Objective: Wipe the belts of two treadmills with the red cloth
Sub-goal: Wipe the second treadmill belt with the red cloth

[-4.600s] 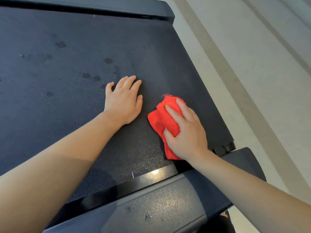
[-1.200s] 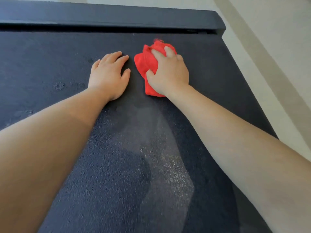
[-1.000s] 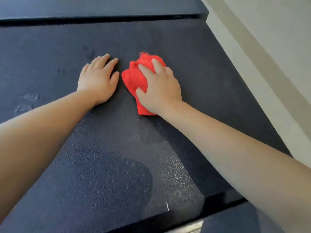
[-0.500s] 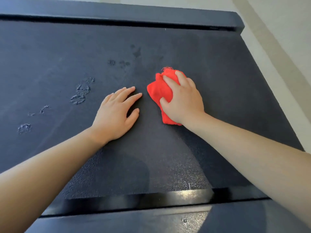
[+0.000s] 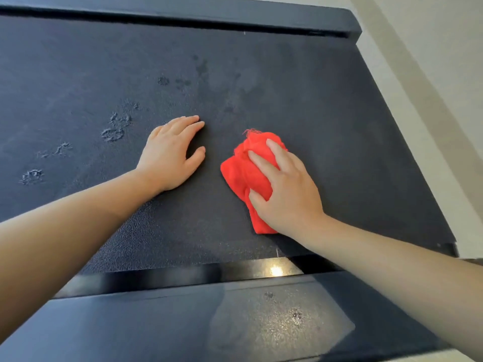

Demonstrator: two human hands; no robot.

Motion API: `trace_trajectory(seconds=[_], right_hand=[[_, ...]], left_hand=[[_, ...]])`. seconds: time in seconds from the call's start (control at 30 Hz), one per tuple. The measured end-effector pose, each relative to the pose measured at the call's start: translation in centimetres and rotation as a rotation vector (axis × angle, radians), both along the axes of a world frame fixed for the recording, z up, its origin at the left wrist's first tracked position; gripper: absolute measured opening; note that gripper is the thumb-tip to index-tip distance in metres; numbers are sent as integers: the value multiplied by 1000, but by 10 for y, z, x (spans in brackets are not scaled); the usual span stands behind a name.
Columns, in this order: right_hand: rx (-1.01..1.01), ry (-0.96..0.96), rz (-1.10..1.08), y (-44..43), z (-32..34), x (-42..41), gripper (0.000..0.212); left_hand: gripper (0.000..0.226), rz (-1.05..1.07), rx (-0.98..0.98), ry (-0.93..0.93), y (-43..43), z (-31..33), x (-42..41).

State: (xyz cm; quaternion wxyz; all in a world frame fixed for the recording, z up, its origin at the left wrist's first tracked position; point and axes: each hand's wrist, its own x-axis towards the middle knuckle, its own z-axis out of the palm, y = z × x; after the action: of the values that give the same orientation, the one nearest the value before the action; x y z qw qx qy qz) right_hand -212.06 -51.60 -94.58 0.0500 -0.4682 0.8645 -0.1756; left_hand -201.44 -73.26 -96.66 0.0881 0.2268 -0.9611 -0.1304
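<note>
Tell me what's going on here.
A person is wiping a treadmill belt. The right hand presses a bunched red cloth down on the belt, right of the middle. The left hand lies flat on the belt beside the cloth, not touching it. Smudgy marks show on the belt left of and beyond the left hand, so that part looks not yet wiped.
</note>
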Motion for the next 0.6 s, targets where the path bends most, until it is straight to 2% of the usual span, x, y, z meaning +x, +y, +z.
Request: trace_trajectory(seconds=[0.17,0.33,0.5,0.6], right_hand=[[35,40,25,25,-3,24,68],[38,101,9,-5,-1,8,67],[44,86,-74,-48,2,-10,64],[65,85,-80,-44,3,-5,65]], left_hand=[[53,-7,-6,-12,0,0,1],[54,-18,20,-37,0,2,2],[53,9,44,-58,5,5,8],[53,7,44,-75,8,4,21]])
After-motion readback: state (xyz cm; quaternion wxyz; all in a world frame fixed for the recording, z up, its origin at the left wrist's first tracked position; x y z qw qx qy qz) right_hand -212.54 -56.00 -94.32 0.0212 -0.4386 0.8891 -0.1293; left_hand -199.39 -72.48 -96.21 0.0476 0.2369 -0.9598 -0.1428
